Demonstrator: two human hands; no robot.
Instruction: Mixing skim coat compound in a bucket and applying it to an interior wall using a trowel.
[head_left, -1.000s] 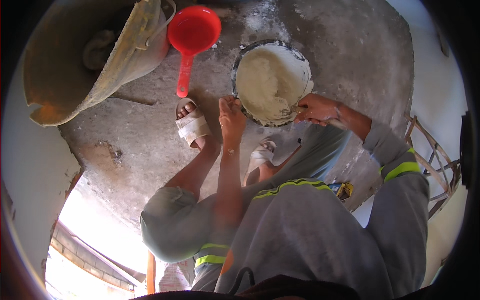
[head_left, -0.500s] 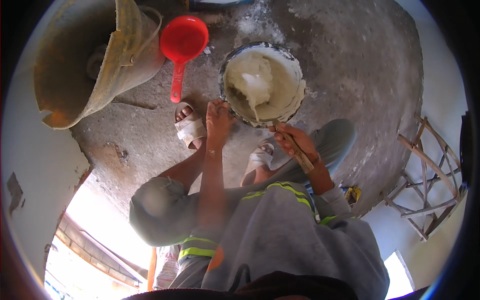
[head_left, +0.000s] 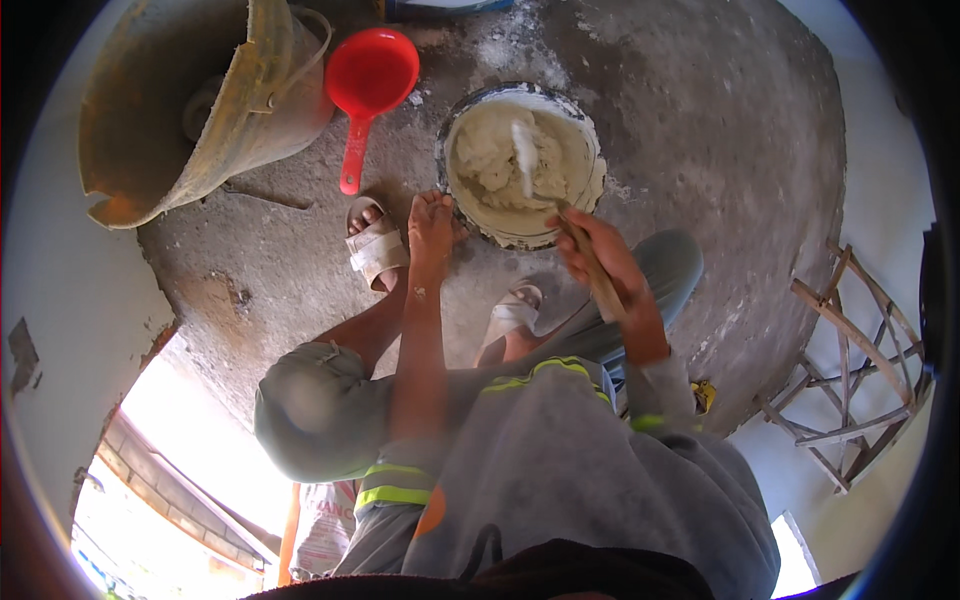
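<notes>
My left hand (head_left: 431,225) grips the near-left rim of a round bucket (head_left: 598,165) on the concrete floor. Inside it is a lumpy cream-coloured paste (head_left: 485,160) with a whiter streak. My right hand (head_left: 598,250), below the bucket's right side, is closed round the wooden handle (head_left: 605,285) of a tool that reaches into the paste; the tool's head is mostly hidden there. Left of the bucket lies a red plastic dipper (head_left: 370,75). My sandalled left foot (head_left: 375,250) is beside my left hand.
A large, stained, broken-rimmed container (head_left: 150,140) lies at upper left. A wooden frame (head_left: 850,370) is by the right wall. A yellow object (head_left: 703,397) sits near my right knee, a printed sack (head_left: 322,530) at lower left. A bright opening shows lower left.
My right hand has moved from the bucket's right side down and leftward, swinging the handle toward me. The paste's surface has been turned over. My left hand stays at the rim; the view has shifted slightly.
</notes>
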